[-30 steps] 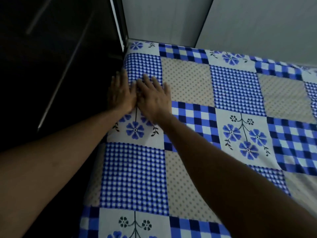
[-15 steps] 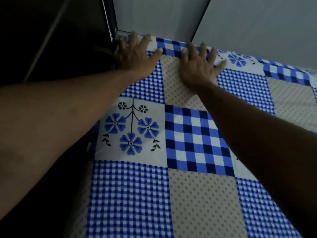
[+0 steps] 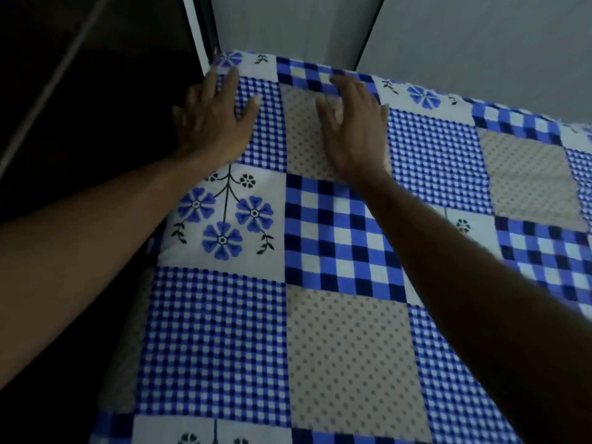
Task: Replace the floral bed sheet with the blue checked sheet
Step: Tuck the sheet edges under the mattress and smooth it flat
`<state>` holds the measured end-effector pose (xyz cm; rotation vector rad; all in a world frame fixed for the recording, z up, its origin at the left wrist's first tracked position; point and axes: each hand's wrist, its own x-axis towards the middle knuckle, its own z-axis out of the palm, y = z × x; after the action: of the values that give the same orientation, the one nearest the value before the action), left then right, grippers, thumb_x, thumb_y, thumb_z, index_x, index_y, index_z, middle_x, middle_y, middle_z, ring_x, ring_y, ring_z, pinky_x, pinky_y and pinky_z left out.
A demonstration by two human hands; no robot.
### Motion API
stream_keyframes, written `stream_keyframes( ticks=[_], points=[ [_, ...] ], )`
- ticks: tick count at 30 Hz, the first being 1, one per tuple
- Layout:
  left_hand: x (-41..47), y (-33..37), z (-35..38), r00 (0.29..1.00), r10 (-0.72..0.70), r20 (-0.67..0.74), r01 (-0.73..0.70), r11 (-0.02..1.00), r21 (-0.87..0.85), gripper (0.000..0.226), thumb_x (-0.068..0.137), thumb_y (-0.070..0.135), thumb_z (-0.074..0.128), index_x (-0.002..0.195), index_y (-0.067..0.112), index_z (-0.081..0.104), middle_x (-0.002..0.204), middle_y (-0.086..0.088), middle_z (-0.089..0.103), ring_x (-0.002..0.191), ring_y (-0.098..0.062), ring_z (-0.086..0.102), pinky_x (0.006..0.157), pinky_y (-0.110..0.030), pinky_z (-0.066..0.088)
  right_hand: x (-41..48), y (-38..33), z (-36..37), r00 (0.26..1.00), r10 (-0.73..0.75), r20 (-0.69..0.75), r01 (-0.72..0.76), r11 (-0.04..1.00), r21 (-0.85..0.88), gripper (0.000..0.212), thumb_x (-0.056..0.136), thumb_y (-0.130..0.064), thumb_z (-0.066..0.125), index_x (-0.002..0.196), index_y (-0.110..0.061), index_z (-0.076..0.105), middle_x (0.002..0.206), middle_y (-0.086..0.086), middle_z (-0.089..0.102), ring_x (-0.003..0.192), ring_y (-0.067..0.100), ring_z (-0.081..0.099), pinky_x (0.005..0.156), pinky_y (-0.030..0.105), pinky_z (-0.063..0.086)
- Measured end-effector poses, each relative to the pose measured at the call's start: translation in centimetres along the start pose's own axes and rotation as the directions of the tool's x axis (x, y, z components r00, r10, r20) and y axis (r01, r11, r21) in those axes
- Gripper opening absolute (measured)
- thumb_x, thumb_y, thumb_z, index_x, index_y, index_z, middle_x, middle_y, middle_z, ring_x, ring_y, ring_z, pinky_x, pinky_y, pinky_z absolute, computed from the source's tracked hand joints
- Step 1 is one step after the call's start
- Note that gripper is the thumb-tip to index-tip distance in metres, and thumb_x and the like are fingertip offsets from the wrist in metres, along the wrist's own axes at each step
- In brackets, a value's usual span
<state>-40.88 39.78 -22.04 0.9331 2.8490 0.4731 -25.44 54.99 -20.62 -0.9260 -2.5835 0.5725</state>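
1. one sheet [image 3: 339,347] lay spread flat over the bed, covering it out to the far edge and the left edge, so nothing of the bed itself showed. it was the blue checked one, a patchwork of four kinds of square: small check, large check, dotted beige, and white with blue flowers.
2. two hands were in view, both bare and palm down on the sheet near the far edge, with a gap between them.
3. the left hand [image 3: 214,123] lay by the far left corner on a small-check square. its fingers were straight and a little spread, and the thumb pointed right. its outer fingers sat at the left edge, where it was too dim to tell whether they hung over.
4. the right hand [image 3: 355,129] lay flat on a dotted square. its fingers were straight, their tips touching the large-check strip along the far edge. neither hand gripped or pinched the cloth.
5. two forearms ran up from the near side. between them, the one whole flower square showed three blue flowers and two small dark ones on a black stem.
6. two grey wall panels [image 3: 480,43] stood behind the far edge, parted by one dark line. a dark surface [image 3: 80,91] stood left of the bed, with one pale upright strip [image 3: 195,33] at the far left corner.
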Motion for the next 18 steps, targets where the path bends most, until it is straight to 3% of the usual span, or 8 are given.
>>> stream_keyframes(
  ticks=[5, 8, 11, 15, 18],
  points=[
    [-10.8, -2.7, 0.7, 1.000, -0.009, 0.025, 0.008, 1.000, 0.019, 0.066, 0.100, 0.060, 0.031, 0.157, 0.031, 0.016, 0.166, -0.006, 0.012, 0.147, -0.036, 0.022, 0.112, -0.061, 0.026, -10.4, 6.2, -5.9, 0.998, 0.051, 0.032, -0.046, 0.989, -0.140, 0.056, 0.104, -0.056, 0.026, 0.146, -0.025, 0.045, 0.160, 0.002, 0.035, 0.149, 0.022, 0.028, 0.122, 0.057, 0.011],
    [-14.8, -4.4, 0.2, 0.993, -0.088, 0.082, 0.091, 0.996, -0.027, 0.064, 0.100, 0.057, 0.031, 0.158, 0.032, 0.016, 0.165, -0.008, 0.013, 0.146, -0.035, 0.024, 0.114, -0.057, 0.027, -13.2, 8.4, -7.6, 0.980, 0.091, 0.177, -0.048, 0.972, -0.231, 0.068, 0.100, -0.063, 0.015, 0.154, -0.026, 0.034, 0.165, 0.002, 0.023, 0.153, 0.023, 0.017, 0.123, 0.056, 0.009],
    [-19.3, -6.0, -0.3, 0.986, -0.140, 0.095, 0.151, 0.981, -0.124, 0.060, 0.104, 0.048, 0.031, 0.158, 0.030, 0.015, 0.164, -0.012, 0.018, 0.144, -0.038, 0.029, 0.116, -0.051, 0.028, -15.7, 7.6, -7.0, 0.946, 0.016, 0.325, 0.071, 0.964, -0.255, 0.073, 0.097, -0.067, 0.008, 0.159, -0.030, 0.020, 0.168, 0.000, 0.010, 0.155, 0.024, 0.006, 0.123, 0.056, 0.003],
    [-26.4, -8.7, -0.9, 0.981, -0.114, 0.158, 0.153, 0.953, -0.261, 0.058, 0.106, 0.041, 0.025, 0.159, 0.023, 0.011, 0.165, -0.006, 0.014, 0.150, -0.027, 0.021, 0.119, -0.034, 0.018, -19.4, 4.1, -5.5, 0.915, -0.078, 0.395, 0.171, 0.963, -0.207, 0.068, 0.101, -0.064, 0.012, 0.160, -0.031, 0.015, 0.169, -0.003, 0.004, 0.155, 0.022, -0.002, 0.122, 0.056, -0.005],
    [-32.5, -11.1, -1.4, 0.964, -0.172, 0.200, 0.223, 0.938, -0.264, 0.056, 0.107, 0.042, 0.022, 0.159, 0.026, 0.010, 0.164, -0.005, 0.019, 0.148, -0.027, 0.026, 0.118, -0.036, 0.022, -23.9, 1.0, -4.1, 0.865, -0.204, 0.458, 0.316, 0.931, -0.183, 0.067, 0.102, -0.062, 0.013, 0.161, -0.030, 0.010, 0.169, -0.002, 0.001, 0.155, 0.023, -0.005, 0.122, 0.056, -0.007]
  ],
)
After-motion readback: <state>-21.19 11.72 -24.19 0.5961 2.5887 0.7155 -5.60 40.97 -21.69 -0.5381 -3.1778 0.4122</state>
